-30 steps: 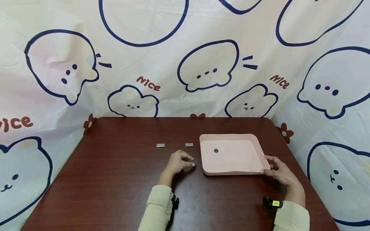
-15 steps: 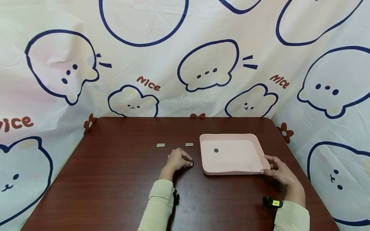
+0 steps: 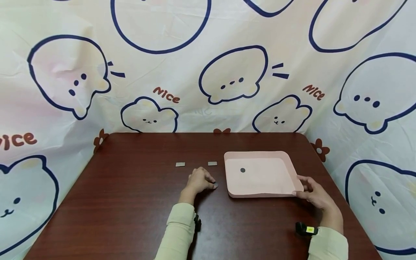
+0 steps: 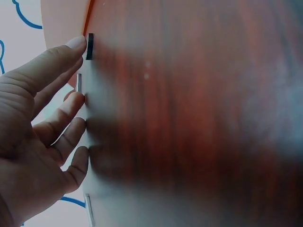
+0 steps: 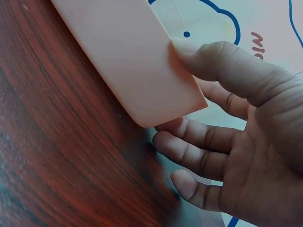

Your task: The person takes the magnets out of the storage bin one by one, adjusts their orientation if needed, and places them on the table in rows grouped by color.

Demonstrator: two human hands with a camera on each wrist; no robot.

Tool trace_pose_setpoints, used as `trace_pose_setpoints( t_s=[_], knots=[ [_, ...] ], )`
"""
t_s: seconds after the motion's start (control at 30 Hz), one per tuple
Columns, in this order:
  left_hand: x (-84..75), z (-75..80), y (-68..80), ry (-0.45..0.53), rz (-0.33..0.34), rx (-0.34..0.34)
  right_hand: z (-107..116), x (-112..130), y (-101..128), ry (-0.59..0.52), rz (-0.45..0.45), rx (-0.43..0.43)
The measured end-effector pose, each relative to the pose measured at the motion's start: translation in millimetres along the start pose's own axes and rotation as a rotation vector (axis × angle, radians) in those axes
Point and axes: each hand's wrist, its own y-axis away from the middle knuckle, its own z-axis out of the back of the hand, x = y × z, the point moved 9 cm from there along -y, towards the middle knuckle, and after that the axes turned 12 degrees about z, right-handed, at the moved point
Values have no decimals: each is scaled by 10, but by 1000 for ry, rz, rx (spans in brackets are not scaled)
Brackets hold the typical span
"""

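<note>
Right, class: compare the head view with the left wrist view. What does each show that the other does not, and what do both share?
Only the head view shows the right hand holding the pink tray's near right corner, a dark disc inside the tray, and the cartoon backdrop whole. Only the left wrist view shows the left hand's fingertips touching a small dark disc edge-on. Both show the left hand, the wooden table and two grey tiles.
</note>
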Motion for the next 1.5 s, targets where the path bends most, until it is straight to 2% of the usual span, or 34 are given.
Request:
trace_pose_setpoints(
  t_s=[0.13, 0.43, 0.63, 0.93, 1.17, 1.5],
  knots=[
    [-28, 17, 19, 79, -8, 14, -12, -21, 32, 0, -11, 2],
    [-276, 68, -4, 199, -67, 48, -3, -20, 42, 18, -6, -4],
    [-374, 11, -36, 223, -72, 67, -20, -17, 36, 1, -8, 2],
    [-565, -67, -65, 284, -133, 87, -34, -26, 33, -8, -1, -7],
    [-709, -116, -115, 303, -114, 102, -60, -37, 49, -11, -5, -2],
    [-911, -228, -280, 316, -114, 128, 14, -29, -10, -8, 3, -7]
  ],
)
